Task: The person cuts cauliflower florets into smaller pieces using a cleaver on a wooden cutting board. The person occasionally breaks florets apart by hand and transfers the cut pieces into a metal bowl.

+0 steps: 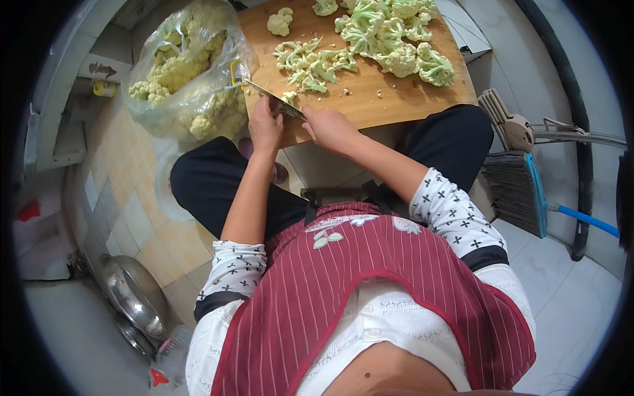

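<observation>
My right hand (331, 127) grips a kitchen knife (272, 96), whose blade slants up and left over the near left part of a wooden cutting board (396, 106). Close to the blade's near side are the bent fingers of my left hand (266, 124); whether they hold a piece is hidden. A small cauliflower floret (289, 97) shows just past the blade. Beyond it lies a loose group of cut cauliflower pieces (314, 64). Larger cauliflower florets (381, 34) are heaped at the board's far right. One separate floret (280, 22) rests at the far left.
Left of the board stands a clear plastic bag (198, 99) full of cauliflower. A broom (517, 193) and a mop head (507, 121) lean at the right. Metal basins (133, 297) and a plastic bottle (173, 354) are at the lower left.
</observation>
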The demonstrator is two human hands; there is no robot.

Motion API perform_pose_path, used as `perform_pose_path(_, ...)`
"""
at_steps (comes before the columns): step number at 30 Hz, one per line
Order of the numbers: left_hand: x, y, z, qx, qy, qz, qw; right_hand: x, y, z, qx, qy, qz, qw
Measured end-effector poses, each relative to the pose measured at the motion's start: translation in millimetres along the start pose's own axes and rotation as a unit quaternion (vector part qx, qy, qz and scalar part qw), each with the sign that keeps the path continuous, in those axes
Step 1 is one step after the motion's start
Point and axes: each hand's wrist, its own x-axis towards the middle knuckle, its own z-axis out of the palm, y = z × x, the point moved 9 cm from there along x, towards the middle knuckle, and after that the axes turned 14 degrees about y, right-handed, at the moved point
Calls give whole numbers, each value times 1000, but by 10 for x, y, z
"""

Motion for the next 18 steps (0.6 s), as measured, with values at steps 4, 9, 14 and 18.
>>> perform_pose_path(4, -43, -75, 15, 22, -11, -28, 999, 129, 50, -25, 37, 63, -14, 997)
perform_pose_path(9, -51, -92, 14, 21, -18, -29, 999, 9, -31, -259, 44, 37, 3, 998)
perform_pose_path(14, -75, -104, 28, 22, -6, -26, 999, -59, -55, -229, 39, 6, 14, 999)
perform_pose_path(18, -84, -108, 27, 16, -13, -32, 999, -50, -31, -83, 47, 15, 11, 999)
